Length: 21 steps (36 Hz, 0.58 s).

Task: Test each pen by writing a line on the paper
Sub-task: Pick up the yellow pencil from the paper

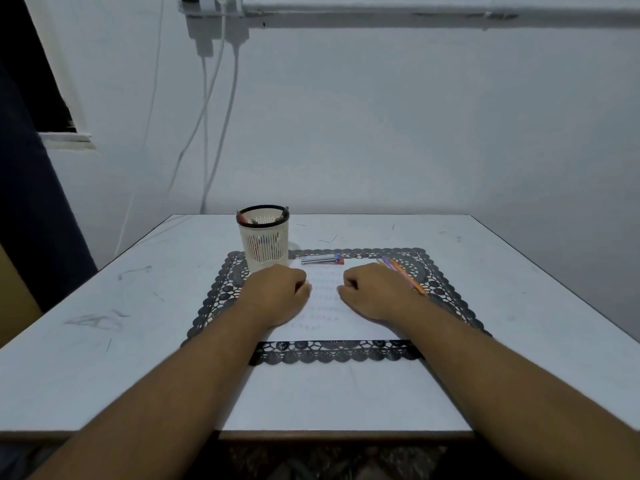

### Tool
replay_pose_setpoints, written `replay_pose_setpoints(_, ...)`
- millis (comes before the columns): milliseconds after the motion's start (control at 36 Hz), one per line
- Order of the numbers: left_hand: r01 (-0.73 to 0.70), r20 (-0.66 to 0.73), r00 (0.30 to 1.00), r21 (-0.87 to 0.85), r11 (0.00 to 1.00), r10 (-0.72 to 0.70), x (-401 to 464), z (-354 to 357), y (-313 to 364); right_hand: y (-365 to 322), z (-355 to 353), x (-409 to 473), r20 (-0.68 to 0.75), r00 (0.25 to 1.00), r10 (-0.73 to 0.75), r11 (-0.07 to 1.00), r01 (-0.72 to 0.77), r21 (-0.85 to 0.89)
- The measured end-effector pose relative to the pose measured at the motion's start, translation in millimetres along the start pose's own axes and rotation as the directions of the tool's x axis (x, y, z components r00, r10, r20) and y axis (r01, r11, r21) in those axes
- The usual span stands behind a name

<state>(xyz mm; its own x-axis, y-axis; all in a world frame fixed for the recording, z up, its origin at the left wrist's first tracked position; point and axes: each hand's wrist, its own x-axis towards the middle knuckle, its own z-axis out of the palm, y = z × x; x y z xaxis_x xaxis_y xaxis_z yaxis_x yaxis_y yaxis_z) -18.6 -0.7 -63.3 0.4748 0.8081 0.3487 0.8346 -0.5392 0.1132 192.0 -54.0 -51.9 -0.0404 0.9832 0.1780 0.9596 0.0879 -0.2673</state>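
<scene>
White table (104, 306) carries a black lace mat (446, 282) and paper (325, 327). Both hands — left (277, 296), right (374, 292) — rest on it, fingers curled, apparently holding nothing. Pens (403, 273) lie beside the right hand; more stand in the cup (265, 244).

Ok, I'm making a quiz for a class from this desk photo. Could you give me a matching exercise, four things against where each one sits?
Things:
1. pen cup
2. orange pens
3. paper
4. blue and red pens

Places:
A. at the far edge of the paper, lying crosswise
B. under both hands, on the black lace mat
C. at the mat's far left corner, upright
D. by the right hand, lying slantwise

Pairs: 1-C, 2-D, 3-B, 4-A
</scene>
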Motion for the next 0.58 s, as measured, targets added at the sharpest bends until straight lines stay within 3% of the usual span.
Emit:
replay_pose_setpoints(139,-0.007,0.009,1.0,-0.014,1.0,0.007,-4.0,0.0,-2.2,13.8,-11.1,1.6,-0.086,0.988,0.128,0.977,-0.11,0.181)
replay_pose_setpoints(278,-0.001,0.016,1.0,-0.041,0.999,0.002,-3.9,-1.4,-2.7,52.2,-44.7,1.9,-0.235,0.908,0.348,0.928,-0.298,0.225)
replay_pose_setpoints(361,0.003,0.024,1.0,-0.057,0.998,-0.001,-4.6,-2.6,-1.5,71.0,-51.0,-1.5,-0.162,0.895,0.415,0.9,-0.379,0.213)
replay_pose_setpoints(583,0.008,0.043,0.999,-0.076,0.997,-0.005,-4.4,-4.5,-1.7,69.1,-45.8,-1.6,0.037,0.91,0.412,0.871,-0.406,0.276)
